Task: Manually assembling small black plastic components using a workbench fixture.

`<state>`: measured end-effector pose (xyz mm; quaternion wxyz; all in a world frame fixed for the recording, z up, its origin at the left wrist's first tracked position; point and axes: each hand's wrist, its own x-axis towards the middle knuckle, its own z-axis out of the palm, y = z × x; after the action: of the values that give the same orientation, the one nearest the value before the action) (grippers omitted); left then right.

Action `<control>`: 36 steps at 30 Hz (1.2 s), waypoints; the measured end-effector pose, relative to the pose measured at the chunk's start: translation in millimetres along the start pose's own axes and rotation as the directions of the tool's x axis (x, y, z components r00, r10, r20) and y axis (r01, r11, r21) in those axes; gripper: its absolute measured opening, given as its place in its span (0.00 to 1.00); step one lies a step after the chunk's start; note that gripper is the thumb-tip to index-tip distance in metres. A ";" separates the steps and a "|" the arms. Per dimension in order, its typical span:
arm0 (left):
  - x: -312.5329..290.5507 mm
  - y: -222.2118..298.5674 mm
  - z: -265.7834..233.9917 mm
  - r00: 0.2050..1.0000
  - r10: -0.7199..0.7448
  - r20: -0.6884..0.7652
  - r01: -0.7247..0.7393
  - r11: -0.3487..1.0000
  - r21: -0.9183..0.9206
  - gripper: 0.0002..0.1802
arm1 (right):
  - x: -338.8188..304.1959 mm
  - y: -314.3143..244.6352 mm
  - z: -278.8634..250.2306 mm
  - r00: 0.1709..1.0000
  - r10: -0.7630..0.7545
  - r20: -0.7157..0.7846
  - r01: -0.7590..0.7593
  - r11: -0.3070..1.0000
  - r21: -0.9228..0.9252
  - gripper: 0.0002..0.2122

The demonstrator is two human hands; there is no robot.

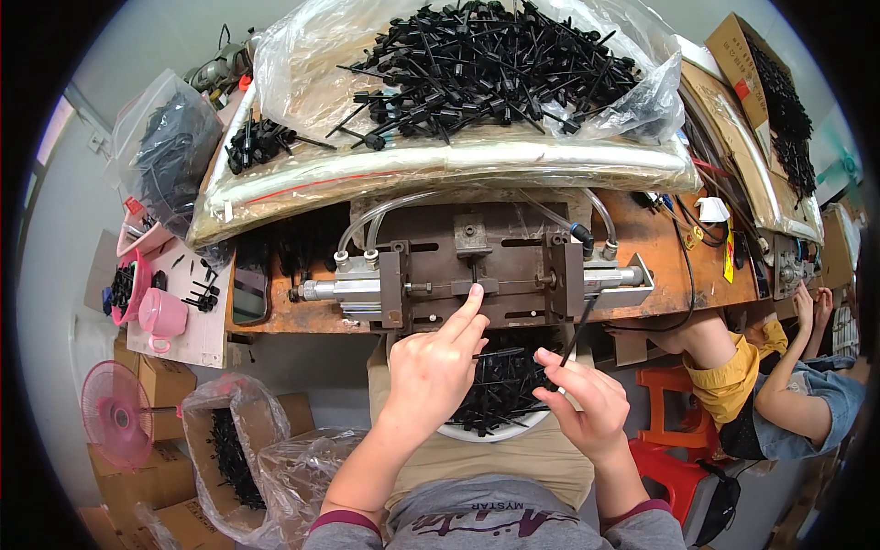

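Observation:
My left hand point(429, 371) reaches to the middle of a dark metal press fixture point(417, 234). Its index finger is stretched out, with the tip at a small black block point(475, 286) in the fixture's centre; the other fingers are partly bent. A thin black rod point(576, 341) slants up from my right hand point(584, 396), pinched between thumb and fingers just right of the bowl. Below the fixture, over my lap, a white bowl point(495, 434) holds many black stemmed plastic parts point(500, 390), partly hidden by my hands.
Behind the fixture, a plastic-lined tray point(440, 167) carries a heap of black stemmed parts point(495, 69). Air cylinders point(348, 291) with clear hoses flank the fixture. At left are a pink mug point(163, 313) and a pink fan point(116, 412). A co-worker point(779, 394) sits at right.

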<state>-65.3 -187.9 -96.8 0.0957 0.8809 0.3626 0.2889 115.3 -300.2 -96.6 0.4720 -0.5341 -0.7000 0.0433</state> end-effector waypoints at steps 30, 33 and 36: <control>-46.1 9.2 -48.3 0.857 -0.287 0.428 0.396 -0.163 -0.904 0.41 | 52.5 0.9 63.4 0.970 -0.110 0.216 0.192 0.892 -0.409 0.08; -43.6 12.8 -49.4 0.862 -0.345 0.372 0.390 -0.018 -0.921 0.38 | 53.8 -2.3 63.1 0.967 -0.079 0.242 0.175 0.897 -0.406 0.08; -42.3 14.1 -49.5 0.885 -0.392 0.251 0.342 0.183 -0.921 0.32 | 52.3 -4.4 64.4 0.966 -0.019 0.256 0.140 0.876 -0.461 0.10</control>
<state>-109.8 -229.5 -69.7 0.6571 0.5280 0.3199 0.4326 67.4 -232.2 -97.5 0.2383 -0.5946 -0.7633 -0.0840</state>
